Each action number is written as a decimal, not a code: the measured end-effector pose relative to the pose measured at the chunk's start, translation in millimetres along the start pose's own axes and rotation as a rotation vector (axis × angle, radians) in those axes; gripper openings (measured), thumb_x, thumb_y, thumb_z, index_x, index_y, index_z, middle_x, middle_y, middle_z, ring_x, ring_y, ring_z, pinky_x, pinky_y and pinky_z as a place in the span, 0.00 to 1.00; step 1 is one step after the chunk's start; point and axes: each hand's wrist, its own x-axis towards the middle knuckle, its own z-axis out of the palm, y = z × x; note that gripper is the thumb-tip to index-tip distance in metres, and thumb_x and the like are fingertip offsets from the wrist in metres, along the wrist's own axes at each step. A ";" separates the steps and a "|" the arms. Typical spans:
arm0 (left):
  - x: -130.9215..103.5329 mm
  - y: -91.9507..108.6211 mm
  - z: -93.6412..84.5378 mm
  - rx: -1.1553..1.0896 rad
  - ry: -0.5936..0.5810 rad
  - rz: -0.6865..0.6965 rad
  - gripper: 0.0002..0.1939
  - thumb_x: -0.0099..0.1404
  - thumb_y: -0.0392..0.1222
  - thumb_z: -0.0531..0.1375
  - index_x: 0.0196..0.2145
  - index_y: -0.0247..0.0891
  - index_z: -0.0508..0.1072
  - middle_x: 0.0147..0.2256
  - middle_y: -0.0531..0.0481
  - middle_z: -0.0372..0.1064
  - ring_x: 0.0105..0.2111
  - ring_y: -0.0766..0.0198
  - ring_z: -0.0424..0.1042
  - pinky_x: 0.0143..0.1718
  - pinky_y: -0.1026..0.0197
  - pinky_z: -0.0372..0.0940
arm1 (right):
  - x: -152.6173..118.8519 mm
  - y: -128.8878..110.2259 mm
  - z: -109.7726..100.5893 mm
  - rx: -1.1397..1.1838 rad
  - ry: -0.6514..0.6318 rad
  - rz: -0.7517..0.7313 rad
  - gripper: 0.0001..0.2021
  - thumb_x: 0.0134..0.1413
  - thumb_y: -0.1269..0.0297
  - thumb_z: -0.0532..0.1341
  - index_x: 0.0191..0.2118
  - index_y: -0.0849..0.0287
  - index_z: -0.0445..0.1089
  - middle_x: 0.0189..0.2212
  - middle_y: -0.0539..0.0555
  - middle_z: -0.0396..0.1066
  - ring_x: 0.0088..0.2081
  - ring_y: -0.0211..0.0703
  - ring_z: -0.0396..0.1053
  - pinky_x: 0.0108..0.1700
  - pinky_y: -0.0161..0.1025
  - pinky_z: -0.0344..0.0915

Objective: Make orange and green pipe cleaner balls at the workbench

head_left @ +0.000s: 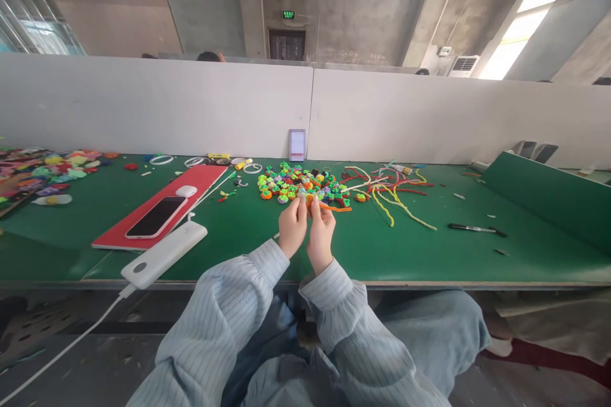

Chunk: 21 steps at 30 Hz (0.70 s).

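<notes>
An orange fuzzy strip (337, 208) runs to the right from between my fingertips, above the green table (410, 254). My left hand (292, 226) and my right hand (321, 233) are side by side, each pinched on its inner end. What else lies between the fingertips is too small to make out. Just beyond my hands is a pile of small colourful fuzzy pieces (285, 186), partly hidden by my fingers. Loose red, yellow and pale fuzzy strips (386, 194) are spread to the right of the pile.
On the left lie a red folder (114, 227), a phone (157, 217) and a white power bank (165, 255) with a cable. A small upright screen (296, 145) leans against the white partition (191, 108). A black pen (470, 228) is at right.
</notes>
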 end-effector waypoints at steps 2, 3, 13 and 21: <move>-1.3 0.8 -3.8 0.106 0.005 0.042 0.15 0.66 0.42 0.46 0.22 0.38 0.60 0.19 0.53 0.59 0.20 0.68 0.60 0.22 0.66 0.50 | 2.9 -3.0 -5.4 -0.078 -0.035 -0.037 0.14 0.47 0.55 0.60 0.30 0.64 0.69 0.27 0.55 0.73 0.30 0.41 0.70 0.35 0.38 0.66; -1.9 1.3 -6.1 0.155 0.003 0.068 0.15 0.66 0.41 0.47 0.22 0.38 0.60 0.18 0.54 0.58 0.20 0.68 0.59 0.22 0.65 0.49 | 4.4 -4.7 -8.0 -0.115 -0.062 -0.059 0.14 0.47 0.55 0.61 0.29 0.64 0.70 0.26 0.55 0.73 0.30 0.42 0.70 0.36 0.38 0.66; -0.9 7.2 -9.8 -0.093 -0.158 -0.056 0.18 0.65 0.44 0.48 0.18 0.38 0.57 0.16 0.55 0.55 0.18 0.69 0.57 0.23 0.65 0.50 | 4.6 -6.7 -24.4 -0.261 -0.094 -0.131 0.15 0.49 0.55 0.59 0.31 0.65 0.71 0.28 0.56 0.74 0.31 0.44 0.71 0.35 0.39 0.66; -3.9 -16.1 -7.5 -0.350 -0.374 -0.211 0.21 0.65 0.52 0.45 0.20 0.38 0.60 0.15 0.58 0.49 0.16 0.70 0.53 0.21 0.65 0.50 | 12.8 8.1 -41.0 -0.285 -0.088 0.020 0.18 0.45 0.51 0.61 0.28 0.65 0.72 0.28 0.57 0.75 0.30 0.47 0.73 0.36 0.42 0.68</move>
